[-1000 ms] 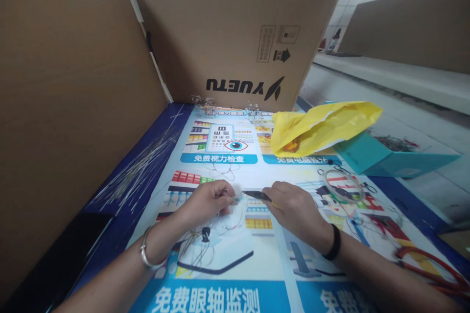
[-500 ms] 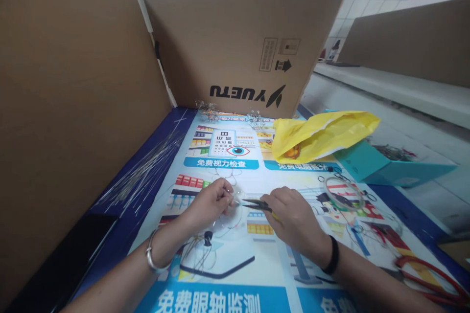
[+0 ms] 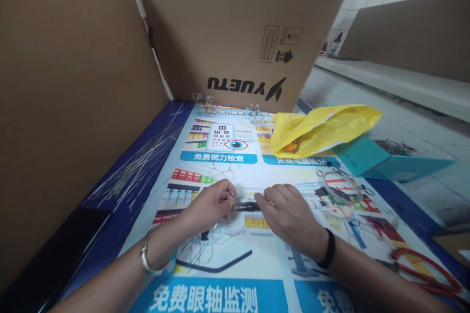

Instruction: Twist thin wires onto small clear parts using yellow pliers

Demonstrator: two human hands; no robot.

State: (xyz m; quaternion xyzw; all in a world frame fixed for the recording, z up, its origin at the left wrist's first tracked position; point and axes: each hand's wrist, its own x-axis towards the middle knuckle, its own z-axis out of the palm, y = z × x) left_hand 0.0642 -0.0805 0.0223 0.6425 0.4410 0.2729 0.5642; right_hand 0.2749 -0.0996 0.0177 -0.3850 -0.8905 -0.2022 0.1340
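My left hand (image 3: 215, 201) is closed, thumb and fingers pinching a thin wire piece with clear bits (image 3: 240, 191); most of it is hidden by the fingers. My right hand (image 3: 290, 215) wraps round a pair of pliers (image 3: 248, 206), whose handles are mostly covered by the palm. The dark jaws point left and meet the piece at my left fingertips, nearly closed. Below my left hand, loose thin wires (image 3: 198, 252) with a black bit lie on the printed poster (image 3: 235, 269).
Straight wires (image 3: 134, 168) lie in a bundle at left, near a black slab (image 3: 55, 254). Beaded wire clusters (image 3: 255, 113) stand by the cardboard panel (image 3: 235, 34). At right are a yellow bag (image 3: 330, 129), a teal box (image 3: 396, 166), a clear ring-shaped roll (image 3: 343, 188) and a red-handled tool (image 3: 426, 264).
The pliers have moved left to my left fingertips, and their jaws, apart before, have come nearly together. The view has tilted slightly downward.
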